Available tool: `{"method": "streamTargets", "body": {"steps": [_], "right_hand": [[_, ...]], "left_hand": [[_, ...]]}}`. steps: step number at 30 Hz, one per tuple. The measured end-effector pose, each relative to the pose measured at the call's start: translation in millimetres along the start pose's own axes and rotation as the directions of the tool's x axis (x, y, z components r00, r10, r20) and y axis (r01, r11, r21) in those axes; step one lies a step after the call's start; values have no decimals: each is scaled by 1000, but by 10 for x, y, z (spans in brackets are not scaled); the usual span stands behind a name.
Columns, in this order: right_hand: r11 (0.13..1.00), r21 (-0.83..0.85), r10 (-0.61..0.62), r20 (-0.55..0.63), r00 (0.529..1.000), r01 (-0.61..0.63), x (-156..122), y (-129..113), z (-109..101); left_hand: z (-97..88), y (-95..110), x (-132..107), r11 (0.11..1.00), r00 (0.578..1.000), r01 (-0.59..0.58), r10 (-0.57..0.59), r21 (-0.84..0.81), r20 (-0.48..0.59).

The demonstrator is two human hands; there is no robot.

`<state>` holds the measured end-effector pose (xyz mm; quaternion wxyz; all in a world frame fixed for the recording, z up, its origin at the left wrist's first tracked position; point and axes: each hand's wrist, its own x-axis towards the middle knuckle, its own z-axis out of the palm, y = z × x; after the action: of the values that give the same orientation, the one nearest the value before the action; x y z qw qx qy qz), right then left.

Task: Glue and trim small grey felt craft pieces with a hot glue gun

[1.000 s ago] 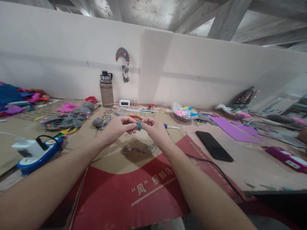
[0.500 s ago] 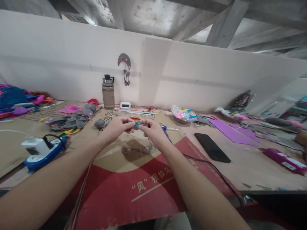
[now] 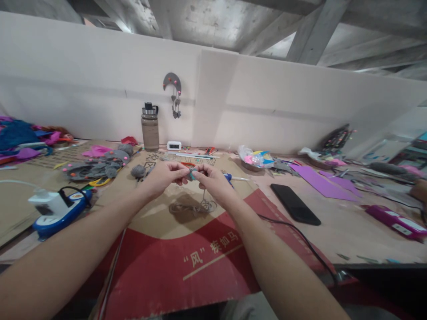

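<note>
In the head view, my left hand (image 3: pixel 167 178) and my right hand (image 3: pixel 213 181) meet above the cardboard sheet (image 3: pixel 160 262). Both are closed, thumbs and fingertips pinching a small teal and grey piece (image 3: pixel 191 175), probably felt, that sits between them. Fingers cover most of it. Thin grey yarn (image 3: pixel 193 207) drops from beneath my right hand and lies loosely coiled on the cardboard. Just past my right hand, a blue tool (image 3: pixel 228 178) with a white stick is partly hidden.
A ball of grey yarn (image 3: pixel 138 171), a bottle (image 3: pixel 150 131) and a white clock (image 3: pixel 174 146) stand behind. On the right lie a black phone (image 3: pixel 295 204), a cable and purple sheets (image 3: pixel 322 181). A blue power strip (image 3: pixel 63 215) is at left; another person's hand (image 3: pixel 419 195) shows far right.
The small piece has turned slightly between my fingers, with more grey showing. The yarn under my right hand has shifted and now hangs more visibly.
</note>
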<state>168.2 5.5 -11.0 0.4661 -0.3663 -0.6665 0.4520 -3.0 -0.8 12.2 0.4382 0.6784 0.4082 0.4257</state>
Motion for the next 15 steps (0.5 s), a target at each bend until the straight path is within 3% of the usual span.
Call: {"method": "streamTargets", "body": {"steps": [4,11,15], "right_hand": [[1000,-17,-24,91,996,25,-31,-62,-2],[998,30,52,-50,997,-50,34,28,7],[997,38,68,-71,995,-65,43,42,-4]], "left_hand": [[-26,3,4,996,1000,-14,13,-83,-13],[-40,-46,29,963,997,73,-76,-258,-1],[-51,-45,44,951,983,95,-137,-294,-122]]}}
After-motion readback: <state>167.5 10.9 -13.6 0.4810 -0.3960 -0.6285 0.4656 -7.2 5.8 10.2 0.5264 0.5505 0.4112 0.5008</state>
